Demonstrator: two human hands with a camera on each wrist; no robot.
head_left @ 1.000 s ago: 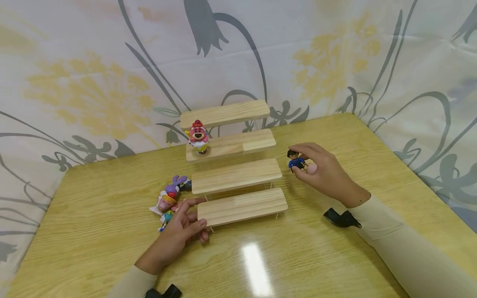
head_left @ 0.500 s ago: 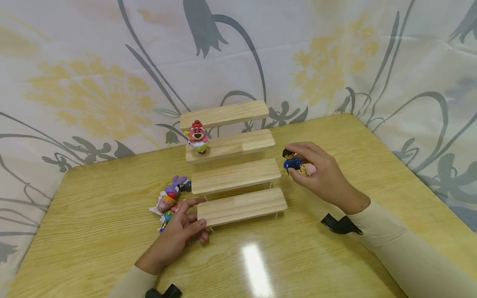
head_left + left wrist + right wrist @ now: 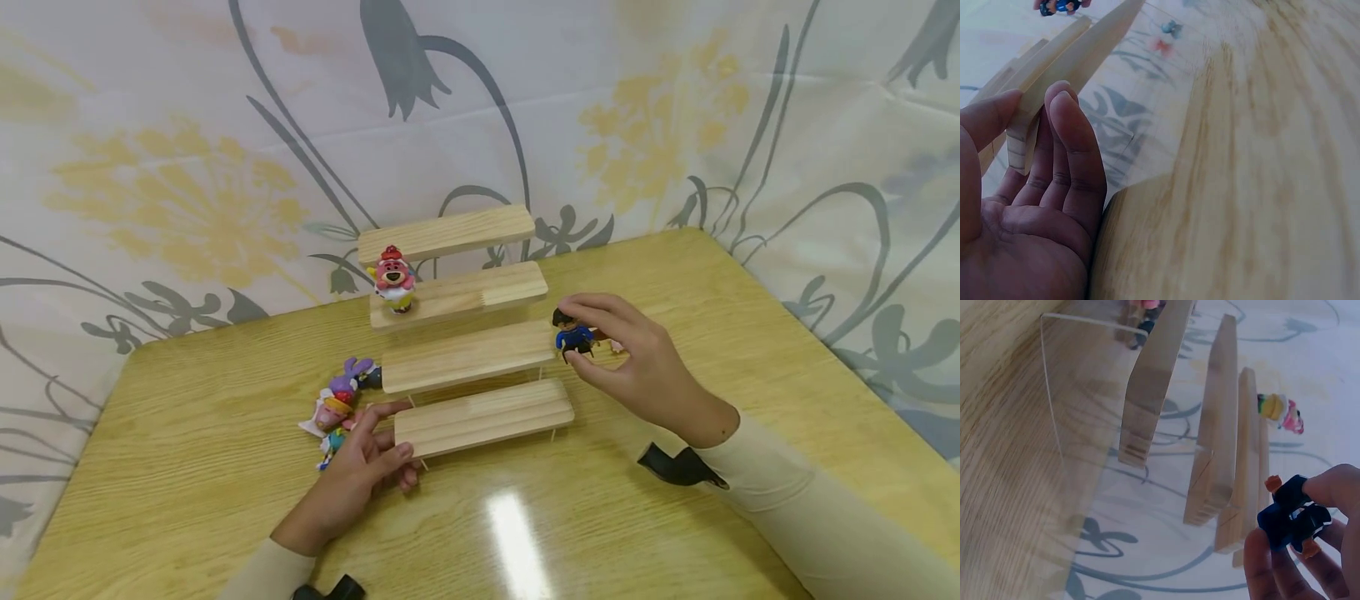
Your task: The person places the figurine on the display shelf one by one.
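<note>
My right hand [image 3: 651, 367] pinches a small toy figure [image 3: 575, 338] with black hair and a blue top, at the right end of the second-lowest board. In the right wrist view the figure [image 3: 1291, 512] sits between thumb and fingers, apart from the boards. With the thumb on top and fingers below, my left hand [image 3: 360, 467] grips the left end of the lowest board of the wooden tiered display stand [image 3: 483, 417]. A pink bear figurine [image 3: 393, 283] with a red top stands at the left of the second-highest board.
Several figurines [image 3: 330, 412], among them a purple one with long ears, lie on the wooden table [image 3: 202, 467] left of the stand. A small pink thing [image 3: 617, 345] shows behind the right hand, mostly hidden. Patterned cloth [image 3: 480, 100] hangs behind the table.
My right hand has moved left with the toy figure, from beside the stand to the end of the second-lowest board. The pink thing stayed behind. My left hand keeps its grip.
</note>
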